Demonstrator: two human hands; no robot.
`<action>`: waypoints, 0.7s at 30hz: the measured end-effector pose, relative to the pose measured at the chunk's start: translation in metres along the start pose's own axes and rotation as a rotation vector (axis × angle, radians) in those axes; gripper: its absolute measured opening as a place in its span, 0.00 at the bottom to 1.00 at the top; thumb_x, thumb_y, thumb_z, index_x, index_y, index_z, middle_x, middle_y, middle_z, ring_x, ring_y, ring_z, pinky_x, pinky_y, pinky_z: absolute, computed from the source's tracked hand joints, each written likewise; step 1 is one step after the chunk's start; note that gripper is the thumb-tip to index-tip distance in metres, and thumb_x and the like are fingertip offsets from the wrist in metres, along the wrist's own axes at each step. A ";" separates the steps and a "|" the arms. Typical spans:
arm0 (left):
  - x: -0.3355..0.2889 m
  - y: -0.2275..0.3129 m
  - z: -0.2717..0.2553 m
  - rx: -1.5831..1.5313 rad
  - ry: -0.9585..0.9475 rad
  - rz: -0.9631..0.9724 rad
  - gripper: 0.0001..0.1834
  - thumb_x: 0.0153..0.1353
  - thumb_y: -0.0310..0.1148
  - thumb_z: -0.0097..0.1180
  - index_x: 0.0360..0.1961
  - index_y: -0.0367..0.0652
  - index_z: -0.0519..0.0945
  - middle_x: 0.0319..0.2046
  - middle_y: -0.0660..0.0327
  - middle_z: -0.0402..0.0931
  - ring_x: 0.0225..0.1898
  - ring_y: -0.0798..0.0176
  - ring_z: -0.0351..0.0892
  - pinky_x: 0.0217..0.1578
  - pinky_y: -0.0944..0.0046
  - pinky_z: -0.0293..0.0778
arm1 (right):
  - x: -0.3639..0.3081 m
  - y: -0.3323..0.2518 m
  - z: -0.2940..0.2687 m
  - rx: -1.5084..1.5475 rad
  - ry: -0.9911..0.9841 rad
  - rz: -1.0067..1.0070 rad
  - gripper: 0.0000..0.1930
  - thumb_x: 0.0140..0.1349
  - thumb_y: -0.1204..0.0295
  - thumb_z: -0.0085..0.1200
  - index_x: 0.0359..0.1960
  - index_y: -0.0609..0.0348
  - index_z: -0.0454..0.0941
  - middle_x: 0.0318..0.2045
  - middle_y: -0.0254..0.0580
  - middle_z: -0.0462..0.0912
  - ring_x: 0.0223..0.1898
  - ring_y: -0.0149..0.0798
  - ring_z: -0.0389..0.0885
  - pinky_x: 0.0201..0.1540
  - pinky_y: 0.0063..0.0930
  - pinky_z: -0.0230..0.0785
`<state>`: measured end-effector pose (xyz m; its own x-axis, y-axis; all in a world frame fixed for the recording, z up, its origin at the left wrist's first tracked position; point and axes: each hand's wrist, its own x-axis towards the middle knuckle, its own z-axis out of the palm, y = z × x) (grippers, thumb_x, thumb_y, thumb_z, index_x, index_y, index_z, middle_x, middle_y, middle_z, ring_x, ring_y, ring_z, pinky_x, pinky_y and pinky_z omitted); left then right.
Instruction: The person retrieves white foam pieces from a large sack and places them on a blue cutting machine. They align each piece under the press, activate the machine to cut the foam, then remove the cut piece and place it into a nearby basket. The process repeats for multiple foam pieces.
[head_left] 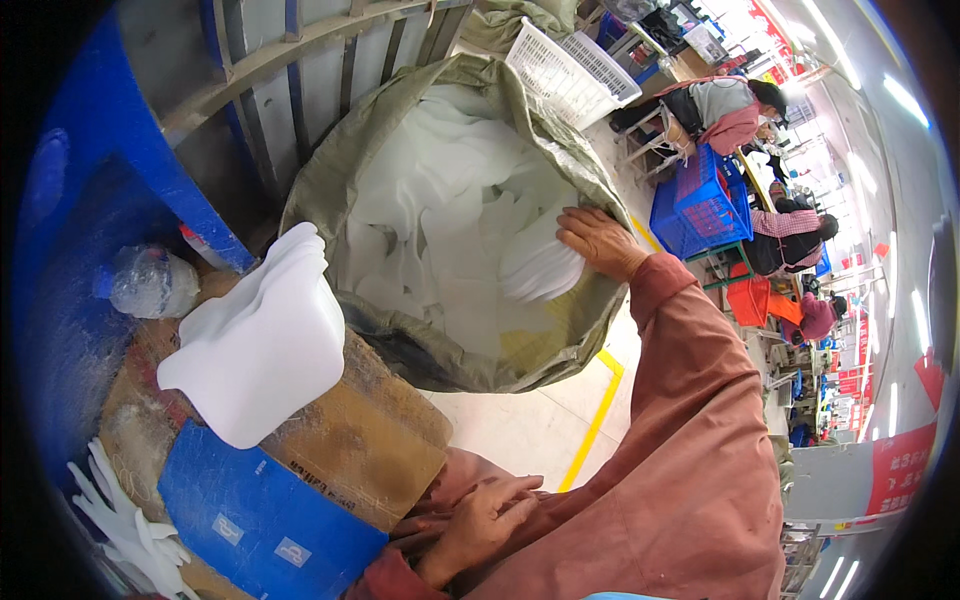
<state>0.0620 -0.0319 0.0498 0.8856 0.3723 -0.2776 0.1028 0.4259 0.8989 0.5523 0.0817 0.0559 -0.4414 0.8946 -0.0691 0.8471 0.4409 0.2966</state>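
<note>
An olive woven sack (455,375) stands wide-mouthed before me, filled with loose white cut sheet pieces (450,190). At its right inner side my right hand (600,243) grips the edge of a small stack of white pieces (540,265); the thumb is hidden. Down on my lap, my left hand (485,525) lies with its fingers apart and holds nothing. Left of the sack, a neat stack of shaped white pieces (265,350) sits on a brown cardboard surface (370,440).
A plastic bottle (150,283), a blue sheet (265,520) and white gloves (130,530) lie around the cardboard. Metal railing (280,60) borders the sack. Beyond are a white basket (565,75), blue crates (700,205) and several seated people (725,105).
</note>
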 end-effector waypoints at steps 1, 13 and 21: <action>-0.003 0.000 0.002 -0.013 0.002 0.006 0.18 0.73 0.32 0.61 0.61 0.41 0.83 0.50 0.50 0.87 0.52 0.57 0.87 0.52 0.59 0.81 | 0.000 -0.006 -0.012 0.027 0.019 0.017 0.17 0.63 0.72 0.54 0.54 0.54 0.74 0.62 0.48 0.78 0.68 0.55 0.74 0.73 0.51 0.65; -0.039 -0.006 0.007 -0.086 0.196 0.158 0.30 0.74 0.31 0.61 0.73 0.32 0.69 0.65 0.50 0.78 0.62 0.59 0.80 0.61 0.59 0.77 | 0.009 -0.158 -0.152 1.394 0.561 0.753 0.33 0.64 0.68 0.71 0.67 0.67 0.71 0.56 0.48 0.85 0.55 0.41 0.84 0.56 0.39 0.80; -0.064 0.008 -0.039 0.341 0.626 0.406 0.47 0.66 0.34 0.71 0.79 0.34 0.58 0.71 0.45 0.69 0.70 0.51 0.70 0.71 0.52 0.65 | -0.021 -0.308 -0.143 1.919 0.579 0.796 0.35 0.68 0.58 0.68 0.70 0.64 0.69 0.58 0.43 0.82 0.59 0.37 0.80 0.61 0.35 0.75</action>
<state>-0.0116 -0.0202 0.0620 0.4774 0.8775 0.0447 0.0496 -0.0777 0.9957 0.2579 -0.0834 0.1021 0.3609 0.9250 -0.1186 -0.1373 -0.0731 -0.9878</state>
